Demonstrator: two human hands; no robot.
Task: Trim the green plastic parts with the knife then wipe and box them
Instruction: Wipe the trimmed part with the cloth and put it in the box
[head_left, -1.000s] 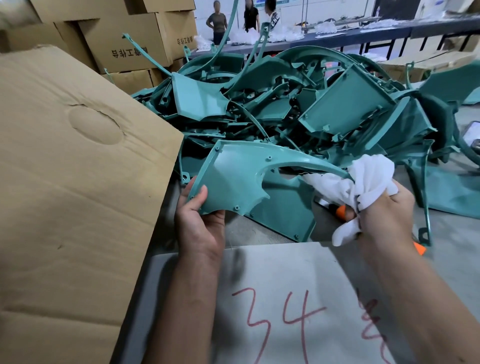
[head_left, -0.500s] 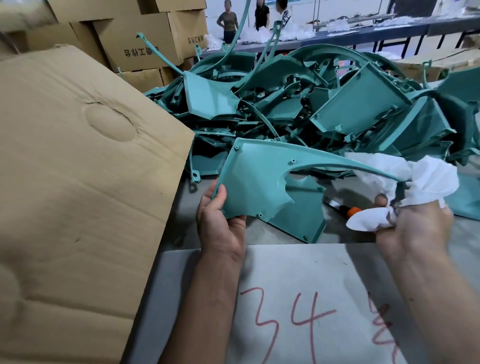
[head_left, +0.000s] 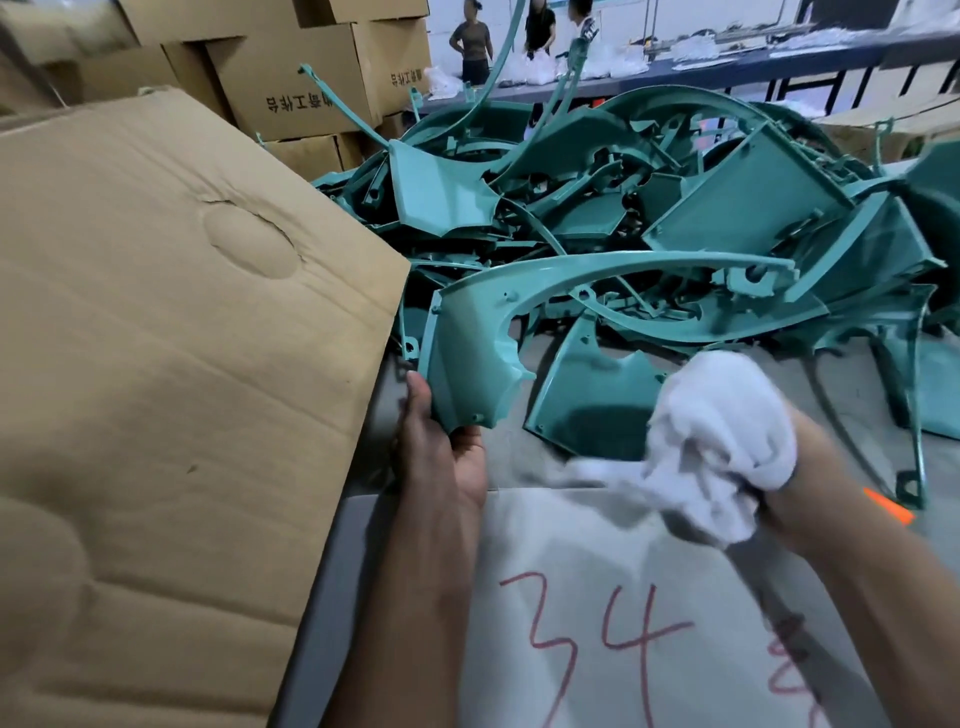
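Observation:
My left hand (head_left: 441, 447) grips the lower corner of a long curved green plastic part (head_left: 472, 343), which arches away to the right over the table. My right hand (head_left: 789, 483) clutches a bunched white cloth (head_left: 722, 436) just below and to the right of that part, and the cloth hides most of the fingers. An orange knife tip (head_left: 891, 506) shows on the table beside my right wrist. A big heap of green plastic parts (head_left: 675, 197) fills the table behind.
A large cardboard box flap (head_left: 171, 364) stands along the left. A pale sheet with red numbers (head_left: 613, 623) lies in front of me. More cardboard boxes (head_left: 301, 78) are stacked at the back left, and people stand at a far bench (head_left: 727, 67).
My right hand has come off the part's far end with the cloth and dropped toward me. The left hand has tilted the part more upright, and the arch now stretches freely to the right.

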